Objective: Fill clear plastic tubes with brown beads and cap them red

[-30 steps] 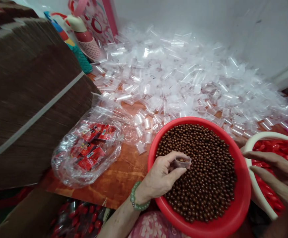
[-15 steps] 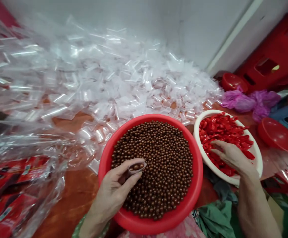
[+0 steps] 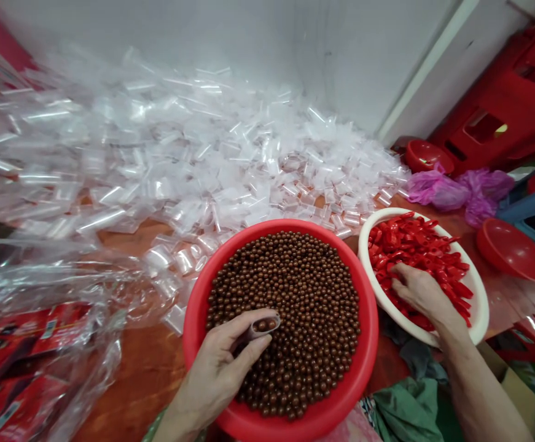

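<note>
My left hand [image 3: 223, 356] pinches a small clear plastic sleeve [image 3: 252, 331] between thumb and fingers, its open mouth squeezed oval. Some brown balls show inside it. The sleeve is above a red basin [image 3: 368, 319] heaped with glossy brown balls [image 3: 295, 294]. On the right, my right hand [image 3: 417, 291] reaches down into a white bowl [image 3: 480, 316] of small red plastic pieces [image 3: 421, 239]. Its fingers are curled in among the pieces, and what they hold, if anything, is hidden.
A large heap of clear plastic sleeves [image 3: 230, 153] lies behind the basin against the wall. Red packets [image 3: 23, 344] in clear film lie at left. To the right are a red bowl [image 3: 516, 248], purple plastic bags [image 3: 451, 187] and a red plastic stool [image 3: 492, 104].
My right hand's fingers have dipped deeper into the red pieces and drawn closer together. My left hand, still holding the sleeve, has shifted slightly right and lower in view.
</note>
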A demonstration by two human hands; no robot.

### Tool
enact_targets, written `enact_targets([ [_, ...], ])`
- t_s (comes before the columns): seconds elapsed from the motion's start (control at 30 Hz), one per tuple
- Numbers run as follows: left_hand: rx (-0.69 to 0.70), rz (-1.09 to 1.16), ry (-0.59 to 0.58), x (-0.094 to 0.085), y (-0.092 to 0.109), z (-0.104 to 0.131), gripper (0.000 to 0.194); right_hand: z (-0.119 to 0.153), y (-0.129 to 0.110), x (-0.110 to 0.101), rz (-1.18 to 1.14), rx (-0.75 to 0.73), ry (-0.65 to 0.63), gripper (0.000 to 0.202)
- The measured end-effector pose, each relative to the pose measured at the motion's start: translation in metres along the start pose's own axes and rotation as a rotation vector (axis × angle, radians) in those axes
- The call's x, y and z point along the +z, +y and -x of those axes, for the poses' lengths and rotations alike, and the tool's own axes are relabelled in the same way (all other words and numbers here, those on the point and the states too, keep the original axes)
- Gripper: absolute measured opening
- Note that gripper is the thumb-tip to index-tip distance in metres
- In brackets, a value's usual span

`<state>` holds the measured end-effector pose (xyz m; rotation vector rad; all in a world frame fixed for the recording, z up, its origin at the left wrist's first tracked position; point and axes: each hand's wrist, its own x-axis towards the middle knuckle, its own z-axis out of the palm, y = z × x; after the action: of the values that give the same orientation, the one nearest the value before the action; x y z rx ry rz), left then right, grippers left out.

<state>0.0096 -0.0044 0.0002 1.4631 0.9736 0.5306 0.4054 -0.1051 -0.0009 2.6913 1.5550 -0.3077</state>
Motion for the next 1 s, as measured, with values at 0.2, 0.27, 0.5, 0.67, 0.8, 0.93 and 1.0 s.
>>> enact_targets([
  [0.2,-0.005,0.045,-0.078,0.001,0.007,0.001,0.02,0.032,-0.018,-0.034,-0.287,-0.005,0.263,0.032],
  [0.27,-0.034,0.108,-0.081,0.003,0.011,0.002,0.016,0.04,-0.043,-0.041,-0.55,-0.057,0.239,0.028],
  [0.5,-0.042,0.323,0.026,0.011,0.016,0.006,0.011,0.038,-0.146,-0.018,-1.231,-0.234,-0.383,0.026],
  [0.67,-0.042,0.35,0.11,0.009,0.014,0.006,0.02,0.032,-0.177,-0.005,-1.232,-0.317,-0.628,0.025],
  [0.8,0.106,0.188,0.143,0.007,0.014,0.003,0.016,0.035,-0.183,-0.01,-0.966,-0.436,-0.442,0.017],
  [0.93,0.202,0.081,0.21,0.006,0.014,0.001,0.014,0.041,-0.187,-0.017,-0.741,-0.632,-0.264,0.014],
  [1.0,0.189,0.096,0.193,0.006,0.014,0.001,0.012,0.043,-0.19,-0.02,-0.745,-0.77,-0.247,0.013],
])
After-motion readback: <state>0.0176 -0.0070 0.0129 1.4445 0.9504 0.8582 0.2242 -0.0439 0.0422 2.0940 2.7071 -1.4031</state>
